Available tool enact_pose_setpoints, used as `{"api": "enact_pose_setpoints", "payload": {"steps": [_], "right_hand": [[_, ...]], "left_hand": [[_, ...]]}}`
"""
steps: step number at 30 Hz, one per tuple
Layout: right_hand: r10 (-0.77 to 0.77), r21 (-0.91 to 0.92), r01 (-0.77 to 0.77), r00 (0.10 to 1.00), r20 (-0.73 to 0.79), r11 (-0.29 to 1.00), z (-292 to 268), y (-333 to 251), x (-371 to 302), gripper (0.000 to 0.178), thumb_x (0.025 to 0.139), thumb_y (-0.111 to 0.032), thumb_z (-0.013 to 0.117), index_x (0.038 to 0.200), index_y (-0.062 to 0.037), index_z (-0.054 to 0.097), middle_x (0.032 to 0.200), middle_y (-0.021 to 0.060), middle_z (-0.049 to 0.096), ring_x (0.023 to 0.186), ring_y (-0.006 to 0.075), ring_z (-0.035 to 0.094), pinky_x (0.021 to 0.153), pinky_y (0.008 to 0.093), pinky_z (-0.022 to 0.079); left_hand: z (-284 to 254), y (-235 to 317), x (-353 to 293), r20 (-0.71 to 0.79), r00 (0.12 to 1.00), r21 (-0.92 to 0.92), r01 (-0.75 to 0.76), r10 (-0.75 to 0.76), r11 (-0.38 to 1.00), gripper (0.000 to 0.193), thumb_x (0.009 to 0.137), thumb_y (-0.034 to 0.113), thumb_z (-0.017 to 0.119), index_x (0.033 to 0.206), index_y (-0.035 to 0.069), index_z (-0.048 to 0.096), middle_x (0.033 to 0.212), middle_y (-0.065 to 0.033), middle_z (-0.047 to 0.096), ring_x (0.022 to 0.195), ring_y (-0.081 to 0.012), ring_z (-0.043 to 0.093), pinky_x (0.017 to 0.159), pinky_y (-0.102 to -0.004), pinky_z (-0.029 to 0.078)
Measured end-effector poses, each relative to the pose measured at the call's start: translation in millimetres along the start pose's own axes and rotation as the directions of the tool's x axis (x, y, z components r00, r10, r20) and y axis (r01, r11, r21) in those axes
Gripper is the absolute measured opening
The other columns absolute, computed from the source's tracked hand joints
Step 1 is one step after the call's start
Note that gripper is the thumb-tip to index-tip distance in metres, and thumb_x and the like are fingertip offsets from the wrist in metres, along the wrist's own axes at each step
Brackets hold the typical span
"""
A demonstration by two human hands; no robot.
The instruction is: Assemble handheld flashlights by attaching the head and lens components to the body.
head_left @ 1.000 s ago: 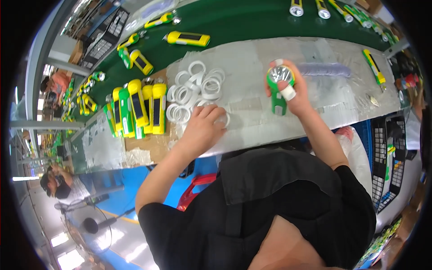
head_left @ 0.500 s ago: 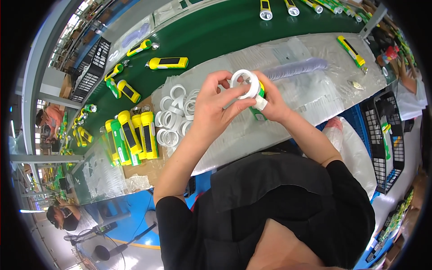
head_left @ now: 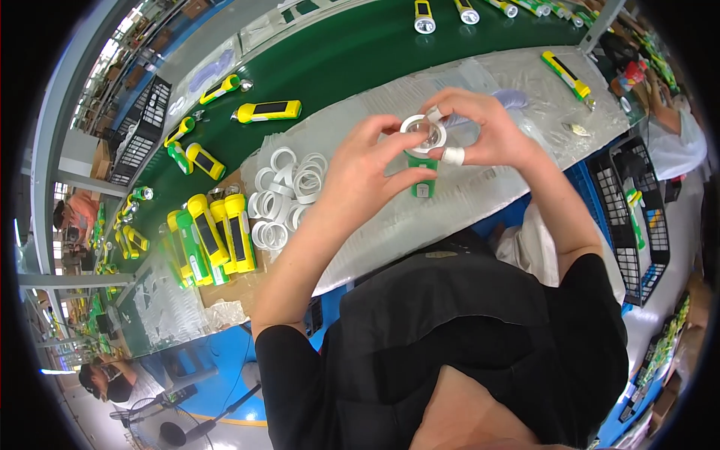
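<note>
A green flashlight [head_left: 424, 177] stands between my hands, its round head turned up toward me. Around that head sits a white ring [head_left: 441, 138], and a clear, shiny round face shows inside it. My left hand [head_left: 373, 166] grips the ring from the left, with a finger over its opening. From the right, my right hand [head_left: 491, 133] pinches the ring's edge between thumb and fingers, two of them wrapped with white tape. Whether the ring is fully seated cannot be seen. A pile of loose white rings [head_left: 283, 193] lies left of my left forearm.
Several yellow-and-green flashlights [head_left: 237, 232] lie together at the left on cardboard. Others, such as a yellow flashlight [head_left: 268, 111], rest on the green belt [head_left: 345, 64] beyond. A stack of clear discs [head_left: 512, 98] lies behind my right hand. Black crates [head_left: 628, 225] stand at the right.
The ring has gone from tilted in my fingers to lying around the flashlight's upturned head. My right hand has shifted right and now pinches the ring's edge; the flashlight stands more upright.
</note>
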State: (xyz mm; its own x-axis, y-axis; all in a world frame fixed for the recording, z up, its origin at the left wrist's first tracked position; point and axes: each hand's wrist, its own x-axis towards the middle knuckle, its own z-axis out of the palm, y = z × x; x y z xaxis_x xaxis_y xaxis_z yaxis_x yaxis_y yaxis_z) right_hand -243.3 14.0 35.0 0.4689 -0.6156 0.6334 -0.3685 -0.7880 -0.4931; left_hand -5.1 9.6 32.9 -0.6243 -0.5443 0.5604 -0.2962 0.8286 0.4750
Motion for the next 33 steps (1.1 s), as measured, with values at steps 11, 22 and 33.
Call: {"api": "enact_pose_setpoints", "payload": {"steps": [11, 22, 33], "right_hand": [[0.222, -0.197, -0.128, 0.772, 0.596, 0.972, -45, -29, 46, 0.028, 0.066, 0.001, 0.061, 0.093, 0.0006, 0.06, 0.085, 0.0092, 0.053, 0.076, 0.0245, 0.056, 0.066, 0.0352, 0.047], [0.266, -0.248, -0.13, 0.7, 0.663, 0.96, -45, -25, 48, 0.028, 0.069, -0.001, 0.063, 0.097, 0.0005, 0.058, 0.089, 0.0103, 0.054, 0.078, 0.0263, 0.057, 0.067, 0.0366, 0.047], [0.266, -0.323, -0.06, 0.717, 0.644, 0.944, -43, -34, 46, 0.029, 0.077, -0.014, 0.071, 0.1, 0.0001, 0.058, 0.09, 0.0105, 0.054, 0.079, 0.0266, 0.057, 0.068, 0.0377, 0.047]], "left_hand": [[42, -1, 9, -0.096, 0.995, -0.139, 0.025, -0.039, 0.99, 0.037, 0.071, 0.012, 0.08, 0.101, 0.01, 0.059, 0.095, -0.0113, 0.064, 0.084, -0.032, 0.065, 0.07, -0.041, 0.051], [44, -2, 10, -0.08, 0.995, -0.164, 0.04, -0.054, 0.986, 0.035, 0.07, 0.014, 0.081, 0.1, 0.012, 0.063, 0.09, -0.0073, 0.062, 0.084, -0.0281, 0.063, 0.07, -0.039, 0.05], [43, -4, 7, -0.092, 0.995, -0.177, 0.012, -0.028, 0.984, 0.035, 0.069, 0.015, 0.082, 0.1, 0.013, 0.065, 0.085, -0.0062, 0.059, 0.08, -0.0265, 0.061, 0.067, -0.0375, 0.049]]}}
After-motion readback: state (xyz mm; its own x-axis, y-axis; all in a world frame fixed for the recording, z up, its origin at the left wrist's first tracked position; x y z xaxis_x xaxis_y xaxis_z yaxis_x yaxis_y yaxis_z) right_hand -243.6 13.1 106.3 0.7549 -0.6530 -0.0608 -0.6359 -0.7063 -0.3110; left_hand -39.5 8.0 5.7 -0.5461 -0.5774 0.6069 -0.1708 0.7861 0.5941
